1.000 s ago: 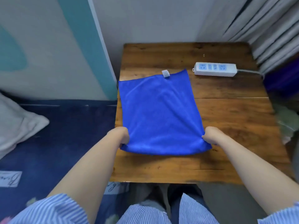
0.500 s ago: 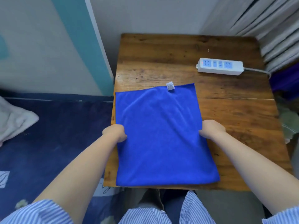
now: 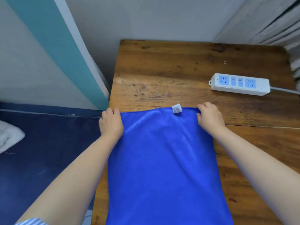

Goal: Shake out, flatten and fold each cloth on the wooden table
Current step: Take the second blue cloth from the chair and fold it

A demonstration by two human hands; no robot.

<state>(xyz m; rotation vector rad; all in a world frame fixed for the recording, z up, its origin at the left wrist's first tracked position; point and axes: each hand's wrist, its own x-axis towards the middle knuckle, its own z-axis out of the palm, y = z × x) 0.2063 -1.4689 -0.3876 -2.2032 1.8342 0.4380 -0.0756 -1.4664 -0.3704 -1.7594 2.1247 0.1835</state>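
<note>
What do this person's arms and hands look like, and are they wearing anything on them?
Both forearms are bare, and the left hand and right hand wear no gloves. No watch or bracelet shows. At the lower left edge, a blue-and-white striped sleeve is pushed up the left arm.

Plush matt blue cloth [image 3: 164,168] on worn, scuffed wooden table [image 3: 170,65].

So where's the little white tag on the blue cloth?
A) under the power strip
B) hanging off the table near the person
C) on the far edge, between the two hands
C: the white tag sits on the far edge of the blue cloth, between the left hand and the right hand.
</note>
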